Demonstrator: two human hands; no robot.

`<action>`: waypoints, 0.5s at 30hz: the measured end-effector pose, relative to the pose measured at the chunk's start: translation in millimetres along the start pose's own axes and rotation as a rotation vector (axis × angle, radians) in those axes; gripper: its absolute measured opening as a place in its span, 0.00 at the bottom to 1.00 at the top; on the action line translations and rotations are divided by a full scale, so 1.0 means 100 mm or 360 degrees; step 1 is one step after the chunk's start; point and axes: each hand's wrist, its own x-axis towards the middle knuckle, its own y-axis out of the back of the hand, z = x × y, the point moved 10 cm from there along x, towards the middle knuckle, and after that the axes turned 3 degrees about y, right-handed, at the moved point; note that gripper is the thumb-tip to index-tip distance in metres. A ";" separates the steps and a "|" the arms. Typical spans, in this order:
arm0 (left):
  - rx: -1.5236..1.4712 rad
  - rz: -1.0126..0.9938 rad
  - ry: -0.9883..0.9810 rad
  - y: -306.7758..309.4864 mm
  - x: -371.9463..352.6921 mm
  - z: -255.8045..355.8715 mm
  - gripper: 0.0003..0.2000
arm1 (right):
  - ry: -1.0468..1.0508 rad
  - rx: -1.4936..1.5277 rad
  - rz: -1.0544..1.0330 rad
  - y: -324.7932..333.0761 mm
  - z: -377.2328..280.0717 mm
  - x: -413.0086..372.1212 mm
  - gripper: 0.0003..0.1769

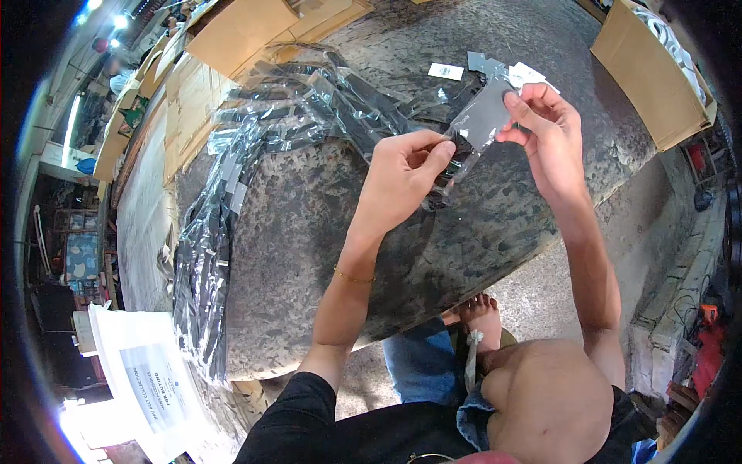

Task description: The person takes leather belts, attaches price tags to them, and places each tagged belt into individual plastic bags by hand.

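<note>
My left hand (pixel 402 176) pinches the end of a black strip in a clear plastic sleeve (pixel 456 174), thumb against bent fingers. Between the thumb and fingers of my right hand (pixel 547 127) is a dark grey card tag (pixel 481 116), tilted over the sleeve's end and overlapping it in this view. Just beyond it lie loose grey tags (pixel 485 65) and white tags (pixel 527 76), with a single white tag (pixel 446 71) a little to the left. Many more plastic-sleeved black strips (pixel 290 116) spread from the table's middle round to its left side.
The work table (pixel 309 232) has a dark, mottled top and a curved near edge. An open cardboard box (pixel 645 73) stands at the right, another cardboard box (pixel 239 35) at the upper left. A printed white package (pixel 143 371) sits at the lower left.
</note>
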 end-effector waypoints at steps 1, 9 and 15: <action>0.0002 0.0000 0.0000 0.00 0.00 0.00 0.12 | -0.0010 0.0021 -0.0032 -0.02 0.01 0.00 0.06; -0.0141 0.0129 -0.0192 0.05 0.02 0.09 0.08 | 0.0071 -0.0109 -0.0070 -0.02 -0.12 0.00 0.10; -0.0057 0.0091 -0.0083 0.01 0.02 -0.01 0.07 | 0.0186 -0.0144 -0.0051 -0.05 -0.15 -0.03 0.10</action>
